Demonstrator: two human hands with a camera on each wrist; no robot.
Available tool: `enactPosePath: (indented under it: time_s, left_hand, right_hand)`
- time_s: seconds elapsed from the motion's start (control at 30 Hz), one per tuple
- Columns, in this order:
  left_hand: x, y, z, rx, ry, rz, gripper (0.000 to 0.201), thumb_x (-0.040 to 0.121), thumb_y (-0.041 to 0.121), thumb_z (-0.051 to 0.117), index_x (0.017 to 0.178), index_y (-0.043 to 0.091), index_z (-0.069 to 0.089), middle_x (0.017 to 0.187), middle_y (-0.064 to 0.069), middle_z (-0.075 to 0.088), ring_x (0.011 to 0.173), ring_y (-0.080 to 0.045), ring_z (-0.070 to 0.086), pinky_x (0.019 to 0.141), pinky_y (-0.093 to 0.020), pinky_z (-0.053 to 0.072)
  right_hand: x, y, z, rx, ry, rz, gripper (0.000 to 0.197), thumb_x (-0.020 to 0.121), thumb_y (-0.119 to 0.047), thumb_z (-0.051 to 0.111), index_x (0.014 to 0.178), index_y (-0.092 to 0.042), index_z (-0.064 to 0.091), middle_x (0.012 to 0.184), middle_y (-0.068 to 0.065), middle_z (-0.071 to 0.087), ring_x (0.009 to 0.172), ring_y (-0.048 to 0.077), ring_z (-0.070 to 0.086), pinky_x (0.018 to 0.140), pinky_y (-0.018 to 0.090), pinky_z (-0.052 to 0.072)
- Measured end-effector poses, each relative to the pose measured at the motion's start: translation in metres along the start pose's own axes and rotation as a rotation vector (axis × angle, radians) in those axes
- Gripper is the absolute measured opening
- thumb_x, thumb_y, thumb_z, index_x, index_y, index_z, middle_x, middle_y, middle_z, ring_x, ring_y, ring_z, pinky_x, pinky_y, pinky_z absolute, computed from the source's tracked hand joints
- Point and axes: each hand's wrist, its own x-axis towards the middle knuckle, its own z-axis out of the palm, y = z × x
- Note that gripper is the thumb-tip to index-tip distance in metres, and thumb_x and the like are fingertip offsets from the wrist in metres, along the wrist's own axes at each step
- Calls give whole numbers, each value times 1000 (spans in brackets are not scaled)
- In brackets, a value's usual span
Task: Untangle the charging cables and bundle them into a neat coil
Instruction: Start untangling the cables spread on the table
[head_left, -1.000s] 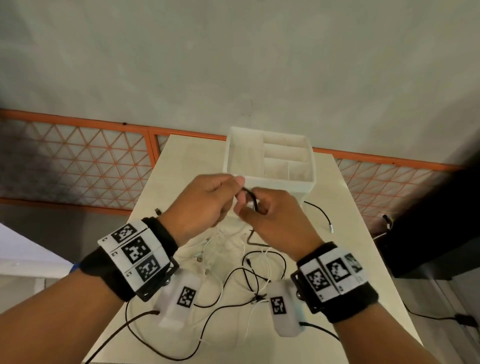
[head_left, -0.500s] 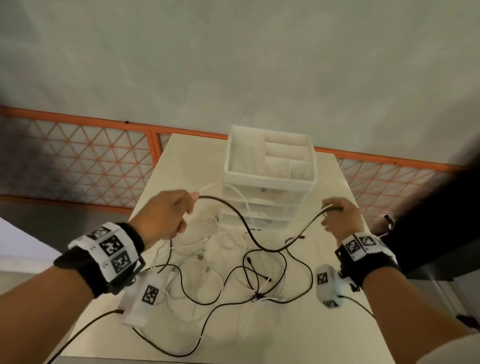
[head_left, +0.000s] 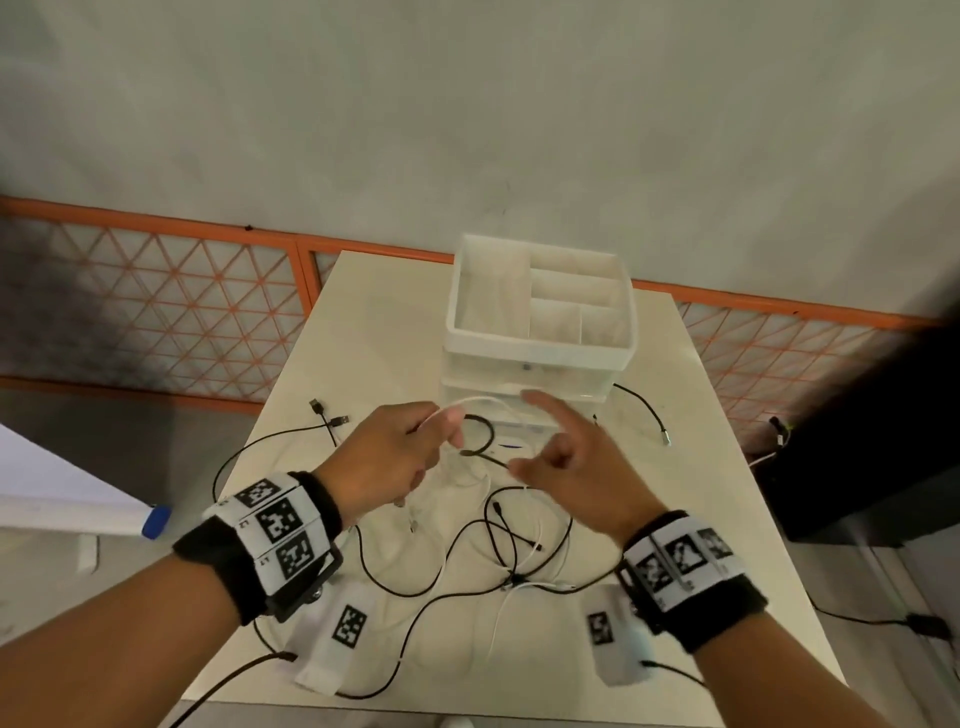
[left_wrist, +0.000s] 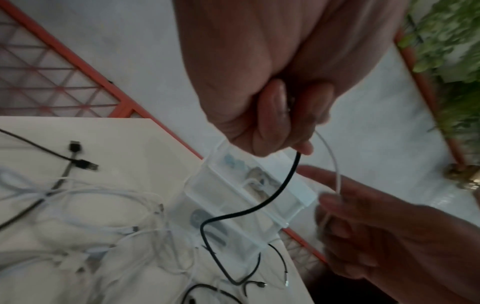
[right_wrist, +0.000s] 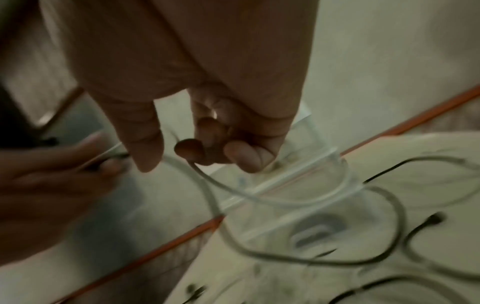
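Above the pale table (head_left: 374, 322), my left hand (head_left: 447, 421) pinches a black cable (head_left: 488, 436) and a thin white cable (head_left: 483, 400) together. In the left wrist view both come out of the left hand (left_wrist: 285, 123): the black cable (left_wrist: 283, 185) drops in a curve to the table, and the white cable (left_wrist: 333, 162) arcs over to my right hand. The right hand (head_left: 545, 447) is close by, index finger stretched out. Its other fingers curl on the white cable (right_wrist: 259, 197). A tangle of black and white cables (head_left: 514, 551) lies under both wrists.
A clear plastic organizer box (head_left: 540, 343) with drawers stands just beyond the hands. Two black USB plugs (head_left: 327, 415) lie at the left and a black cable end (head_left: 665, 439) at the right. An orange lattice railing (head_left: 156, 312) runs behind the table.
Half a second ago the hands were spread wide with the black cable stretched between them. They have come back together in front of the box, and the right hand now has the white cable.
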Motion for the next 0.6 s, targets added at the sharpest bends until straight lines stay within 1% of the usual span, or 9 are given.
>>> enactPosePath:
  time_s: [0.07,0.1,0.23,0.3,0.33,0.4,0.47,0.53,0.6]
  left_hand:
    - [-3,12,7,-66,-39,45,49,100,45,44,86,5,67,52,5,30,44,-13,20,44,-23,17]
    - [-4,15,7,-96,-63,60,50,101,45,43,85,5,68,53,3,28,46,-14,18,45,-24,16]
    - [-13,8,-12,63,-231,27,43,103,37,43,84,10,70,54,5,31,47,-11,25,43,-21,24]
    - [-18,-10,-18,367,-323,-43,35,102,32,44,84,16,69,49,14,43,43,-2,36,45,-14,30]
    - [-20,-22,-18,494,-342,-84,32,101,27,43,83,17,67,49,17,49,44,1,43,46,-9,30]
    - [-20,-48,-12,630,-294,-156,29,101,20,41,81,17,61,55,20,54,52,5,52,47,-8,34]
    - [-19,-69,-5,634,-195,-235,26,102,20,40,88,13,61,71,12,57,66,-11,57,50,-16,38]
    - [-18,-79,2,600,-82,-286,30,103,22,38,106,7,64,99,-9,66,95,-34,62,69,-34,47]
    - [-14,-82,3,581,-8,-309,34,104,25,35,110,4,61,118,-14,64,106,-36,60,73,-34,43]
  right_hand:
    - [0,-9,28,-85,-33,-6,17,88,-36,71,104,-36,67,50,-7,54,44,4,46,53,19,42]
    - [2,-6,35,-133,-46,47,11,90,-37,68,92,-27,71,47,-9,53,44,5,46,54,21,41]
    - [12,31,8,-282,-166,380,30,88,-36,71,72,-11,71,57,-5,67,49,8,54,54,23,43]
    - [16,44,-14,-342,49,367,19,87,-28,74,70,-19,70,74,-1,74,64,11,64,61,17,44]
    - [15,46,-21,-355,264,278,11,86,-21,73,75,-21,72,79,0,76,70,15,66,66,10,43]
    - [12,44,-19,-320,580,92,13,86,-12,70,93,-21,76,78,4,75,61,16,63,66,0,38]
    - [12,55,-6,-264,474,127,36,88,-16,71,124,-24,68,92,8,77,64,16,66,83,13,51]
    - [8,71,13,-289,207,293,69,90,-23,72,152,-27,40,136,6,64,110,24,67,105,31,46]
    - [1,82,30,-332,82,364,84,91,-26,69,159,-27,20,149,6,53,135,27,51,110,38,41]
